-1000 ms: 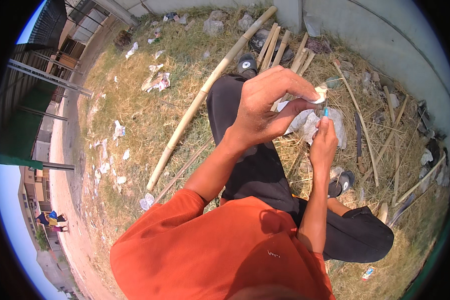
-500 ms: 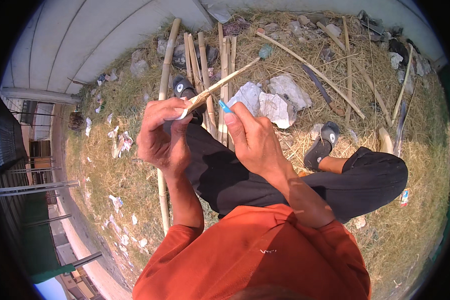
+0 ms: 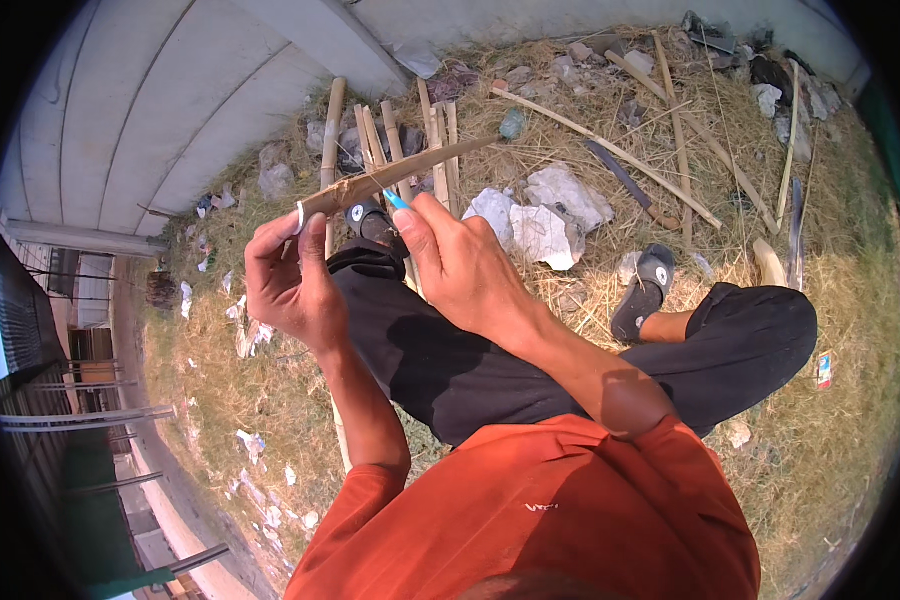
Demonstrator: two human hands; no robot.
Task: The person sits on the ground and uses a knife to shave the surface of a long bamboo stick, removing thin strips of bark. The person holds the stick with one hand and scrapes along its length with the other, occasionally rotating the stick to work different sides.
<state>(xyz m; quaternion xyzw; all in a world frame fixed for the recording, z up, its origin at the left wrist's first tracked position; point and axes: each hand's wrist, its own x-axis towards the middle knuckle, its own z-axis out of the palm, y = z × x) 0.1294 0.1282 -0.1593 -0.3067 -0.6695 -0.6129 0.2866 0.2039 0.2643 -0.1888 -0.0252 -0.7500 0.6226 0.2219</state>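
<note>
My left hand [image 3: 298, 285] pinches the near, pale-cut end of a split bamboo piece [image 3: 420, 165], which slants up and away to the right. My right hand [image 3: 470, 262] is closed round a small knife with a blue handle [image 3: 395, 199]. Its thin blade meets the bamboo's lower edge near the middle; most of the handle is hidden in my fist. Rough, frayed fibres show on the bamboo between the blade and my left fingers.
Several bamboo poles [image 3: 332, 135] stand beyond my left foot. White rocks [image 3: 548, 235] lie between my feet. A dark blade with a brown handle [image 3: 618, 172] rests on the dry grass, another long blade [image 3: 796, 235] farther right. A pale wall [image 3: 200, 90] runs behind.
The bamboo has turned so its broad brown side shows. My left hand has moved left and down, and my right hand has shifted slightly left with the knife.
</note>
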